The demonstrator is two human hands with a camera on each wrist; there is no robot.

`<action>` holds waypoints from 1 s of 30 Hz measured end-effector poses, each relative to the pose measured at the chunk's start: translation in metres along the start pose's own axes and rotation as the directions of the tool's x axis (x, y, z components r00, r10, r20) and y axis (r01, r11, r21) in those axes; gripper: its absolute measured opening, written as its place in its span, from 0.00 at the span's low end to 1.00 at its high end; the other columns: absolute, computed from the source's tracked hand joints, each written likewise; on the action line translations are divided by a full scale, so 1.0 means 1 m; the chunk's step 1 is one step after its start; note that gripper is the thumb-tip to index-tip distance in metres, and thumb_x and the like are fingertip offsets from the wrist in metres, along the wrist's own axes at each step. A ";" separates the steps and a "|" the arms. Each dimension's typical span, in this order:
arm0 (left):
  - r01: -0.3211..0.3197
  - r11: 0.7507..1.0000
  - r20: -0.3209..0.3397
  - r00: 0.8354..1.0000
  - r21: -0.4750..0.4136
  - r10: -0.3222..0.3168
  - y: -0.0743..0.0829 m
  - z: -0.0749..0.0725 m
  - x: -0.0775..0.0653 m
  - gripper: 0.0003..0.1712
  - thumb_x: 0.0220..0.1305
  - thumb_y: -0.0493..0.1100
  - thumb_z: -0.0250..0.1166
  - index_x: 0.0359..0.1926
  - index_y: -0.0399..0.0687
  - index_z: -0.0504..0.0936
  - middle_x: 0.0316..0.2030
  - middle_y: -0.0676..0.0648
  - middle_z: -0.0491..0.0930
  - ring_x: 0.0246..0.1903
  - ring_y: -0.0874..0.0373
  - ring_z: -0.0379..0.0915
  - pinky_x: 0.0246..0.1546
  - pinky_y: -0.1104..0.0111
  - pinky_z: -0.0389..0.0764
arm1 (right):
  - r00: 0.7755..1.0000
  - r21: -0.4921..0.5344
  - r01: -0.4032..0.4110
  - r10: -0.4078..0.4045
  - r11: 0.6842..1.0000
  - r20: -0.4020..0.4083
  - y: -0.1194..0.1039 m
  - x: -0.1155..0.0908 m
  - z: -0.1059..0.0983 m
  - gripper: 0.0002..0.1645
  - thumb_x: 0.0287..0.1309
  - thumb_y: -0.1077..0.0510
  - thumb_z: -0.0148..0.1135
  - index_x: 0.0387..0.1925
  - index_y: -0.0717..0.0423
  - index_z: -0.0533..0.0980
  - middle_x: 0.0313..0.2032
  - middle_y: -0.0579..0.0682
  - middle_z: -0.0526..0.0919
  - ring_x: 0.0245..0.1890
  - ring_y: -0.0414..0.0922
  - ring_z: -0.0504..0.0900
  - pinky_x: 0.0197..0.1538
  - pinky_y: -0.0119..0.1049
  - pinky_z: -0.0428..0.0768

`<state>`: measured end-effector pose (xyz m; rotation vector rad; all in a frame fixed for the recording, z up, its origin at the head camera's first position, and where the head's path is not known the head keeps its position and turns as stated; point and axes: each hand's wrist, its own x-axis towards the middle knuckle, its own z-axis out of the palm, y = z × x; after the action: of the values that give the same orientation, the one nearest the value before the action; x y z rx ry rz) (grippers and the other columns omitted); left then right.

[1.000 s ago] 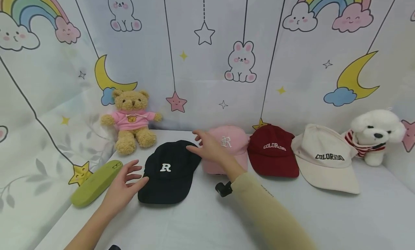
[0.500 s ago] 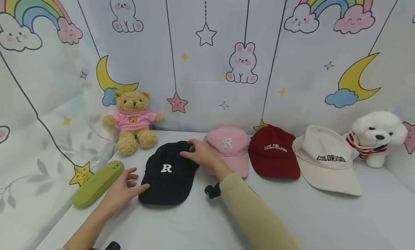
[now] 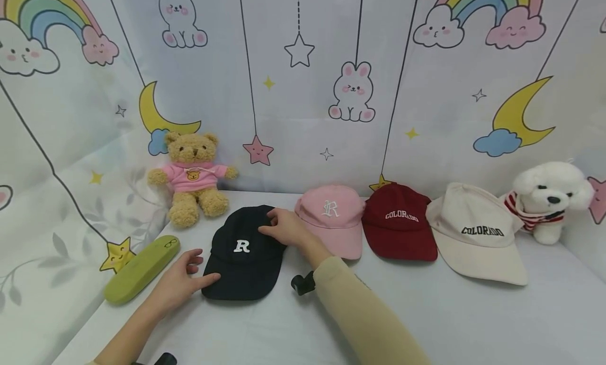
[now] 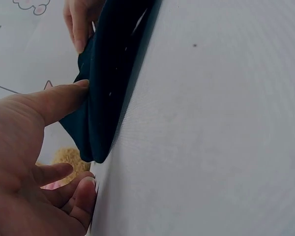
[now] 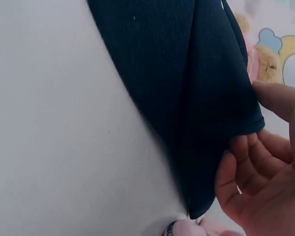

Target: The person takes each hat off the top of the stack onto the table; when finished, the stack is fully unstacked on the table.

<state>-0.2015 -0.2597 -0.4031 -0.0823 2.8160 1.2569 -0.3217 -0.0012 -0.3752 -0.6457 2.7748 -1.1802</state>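
A black baseball cap [image 3: 248, 273] with a white R lies on the white table, brim toward me. My left hand [image 3: 176, 283] is at its left side. In the left wrist view, the left thumb [image 4: 64, 101] touches the cap's brim, while the other fingers are loosely bent and apart from it, near the tabletop. On the opposite side, my right hand [image 3: 292, 229] pinches the cap's back edge. The right wrist view has the thumb [image 5: 278, 96] on one side of the dark fabric [image 5: 187, 93] and the fingers around its edge, partly hidden.
A green glasses case [image 3: 142, 270] lies left of the left hand, with a teddy bear [image 3: 194, 178] behind. To the right stand pink [image 3: 331, 218], dark red [image 3: 399, 223] and cream [image 3: 478, 239] caps, then a white toy dog [image 3: 549, 196]. A patterned curtain [image 3: 303, 102] hangs behind.
My right hand has moved left and down from in front of the pink cap to the black cap's edge. My left hand has shifted slightly down, its thumb reaching the brim.
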 end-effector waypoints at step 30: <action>-0.068 0.992 -0.010 0.998 -0.102 0.068 0.004 -0.004 -0.004 0.56 0.56 0.55 0.77 0.74 0.32 0.58 0.61 0.34 0.70 0.53 0.45 0.73 0.40 0.66 0.79 | 0.976 0.107 0.201 -0.190 0.974 -0.103 -0.020 -0.014 -0.012 0.23 0.65 0.60 0.67 0.60 0.57 0.75 0.39 0.49 0.79 0.38 0.44 0.76 0.41 0.31 0.77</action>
<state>-0.1980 -0.2602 -0.3972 0.0052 2.7810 1.4179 -0.3040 0.0001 -0.3546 -0.8916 2.7405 -1.4317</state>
